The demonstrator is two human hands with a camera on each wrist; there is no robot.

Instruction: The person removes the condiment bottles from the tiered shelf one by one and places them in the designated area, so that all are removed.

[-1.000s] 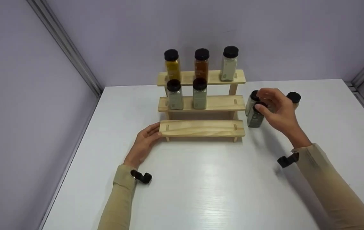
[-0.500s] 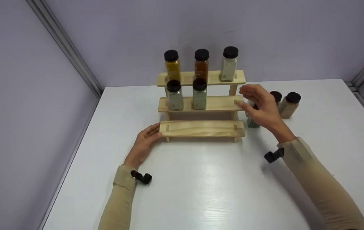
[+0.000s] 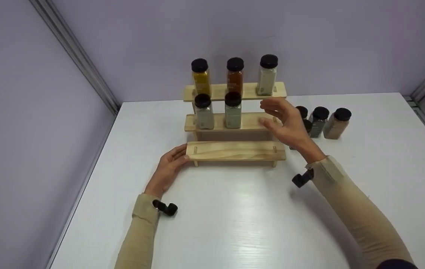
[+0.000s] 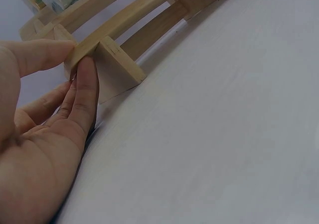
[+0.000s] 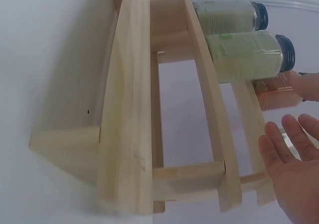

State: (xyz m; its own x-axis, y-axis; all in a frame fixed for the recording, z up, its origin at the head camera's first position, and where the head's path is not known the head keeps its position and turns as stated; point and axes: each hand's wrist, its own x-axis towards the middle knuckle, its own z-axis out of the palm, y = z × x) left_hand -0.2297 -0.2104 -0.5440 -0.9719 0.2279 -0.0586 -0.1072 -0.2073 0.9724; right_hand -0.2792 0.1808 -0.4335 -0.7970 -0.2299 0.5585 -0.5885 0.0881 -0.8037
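Observation:
A three-step wooden spice rack stands on the white table. My left hand pinches the left end of its lowest shelf; in the left wrist view the thumb lies on top and a finger beneath. Spread and holding nothing, my right hand hovers at the right end of the middle shelf. That shelf carries two pale green spice jars on its left and middle. On the top shelf are a yellow jar, a red-brown jar and a pale jar.
Right of the rack several more black-lidded jars stand on the table, among them a tan jar and a dark green jar; my right hand partly hides others. A grey-white wall rises close behind the rack.
My right hand has moved left, from over the dark jars beside the rack to the middle shelf's right end, with nothing in it. The left hand and rack have stayed put.

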